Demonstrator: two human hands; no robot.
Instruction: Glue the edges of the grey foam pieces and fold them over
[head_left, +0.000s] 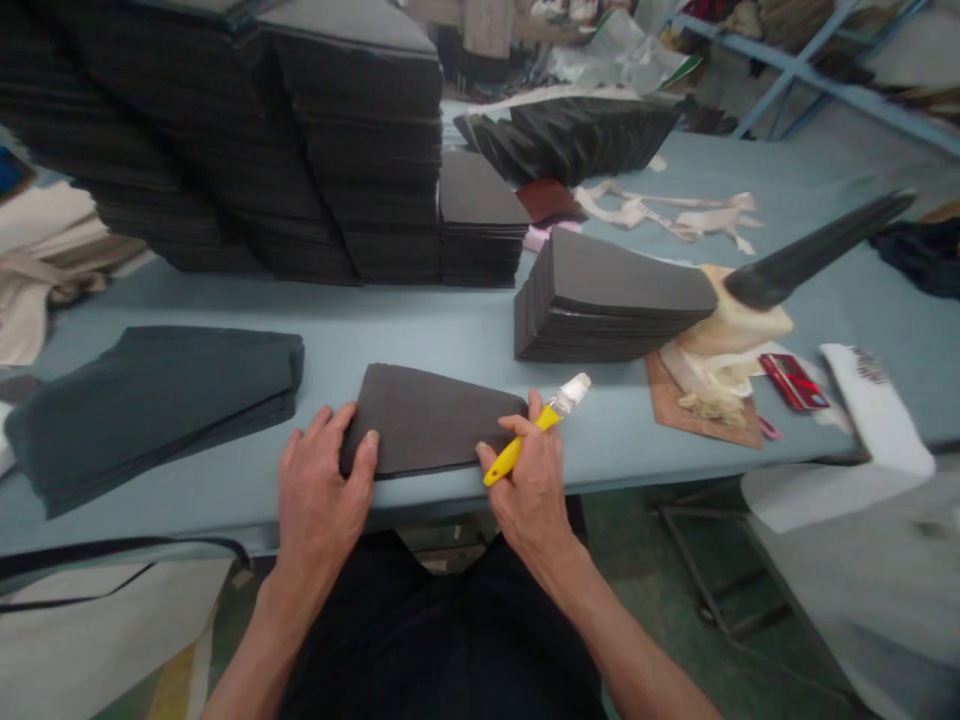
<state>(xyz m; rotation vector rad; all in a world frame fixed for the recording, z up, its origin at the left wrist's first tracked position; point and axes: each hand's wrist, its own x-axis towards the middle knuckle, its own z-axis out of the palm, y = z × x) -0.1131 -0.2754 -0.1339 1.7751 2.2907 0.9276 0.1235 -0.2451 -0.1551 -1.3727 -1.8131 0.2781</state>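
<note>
A dark grey tapered panel [435, 425] lies flat near the table's front edge. My left hand [326, 485] grips its left end, thumb on top and fingers along the far side. At the narrower right end, my right hand [531, 475] presses fingertips against the panel. That same hand holds a yellow-handled paintbrush [517, 447], its white-coated bristles pointing up and right. Behind and to the right stands a stack of similar grey panels [615, 300]. A spread pile of dark green-grey fabric pieces [165, 400] lies to the left.
Tall stacks of dark panels [360, 150] rise at the back left. On the right are a pale glue-smeared container [742, 330] with a dark handle-like piece [817, 250], a red box [795, 382] and a white strip [877, 410]. Pale scraps [675, 215] lie further back on the blue-grey table [420, 320].
</note>
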